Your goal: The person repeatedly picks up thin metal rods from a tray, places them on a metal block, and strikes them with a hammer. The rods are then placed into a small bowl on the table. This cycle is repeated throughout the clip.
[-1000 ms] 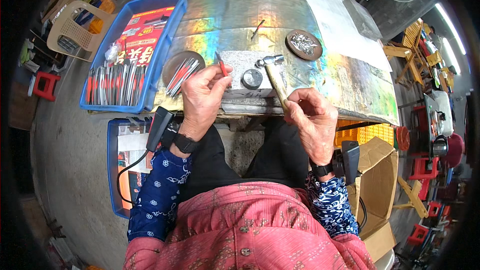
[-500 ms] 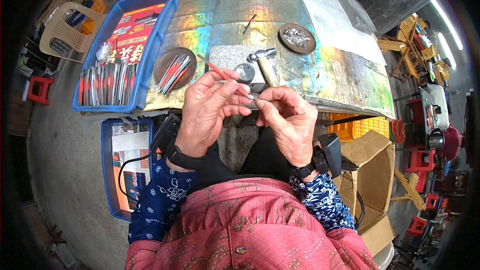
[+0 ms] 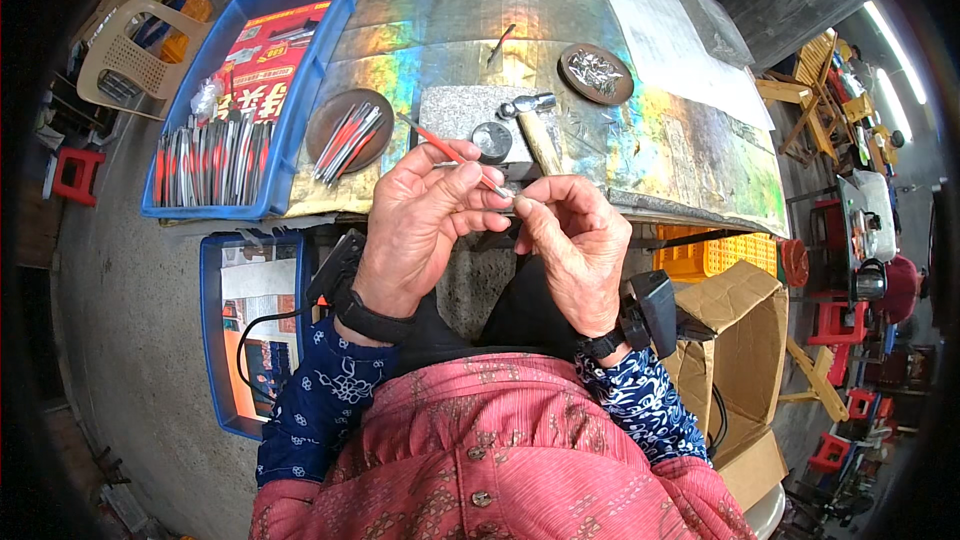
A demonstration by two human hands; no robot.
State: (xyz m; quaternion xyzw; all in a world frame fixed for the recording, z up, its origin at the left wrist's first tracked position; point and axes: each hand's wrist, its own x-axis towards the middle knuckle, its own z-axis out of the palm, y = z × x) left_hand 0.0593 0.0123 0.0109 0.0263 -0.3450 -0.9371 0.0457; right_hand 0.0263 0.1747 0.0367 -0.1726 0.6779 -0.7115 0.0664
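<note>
Red and slim, a rod [image 3: 440, 142] sits in the middle of the frame, gripped by the left hand [image 3: 415, 230]; this grip holds it tilted, perhaps so that its lower end is free for the right hand [image 3: 575, 250], whose fingertips are pinched closed there. Whether they hold a small part, I cannot tell. Just above, a round dark block [image 3: 491, 142] and a hammer [image 3: 540, 140] take much room at the stone block [image 3: 450, 105]; the hammer's handle points toward the right hand, probably for easy reach. Similar rods [image 3: 350, 145] lie in a brown dish [image 3: 328, 118] left of centre, metal bits [image 3: 594, 72] in a second dish [image 3: 607, 100] at upper right.
</note>
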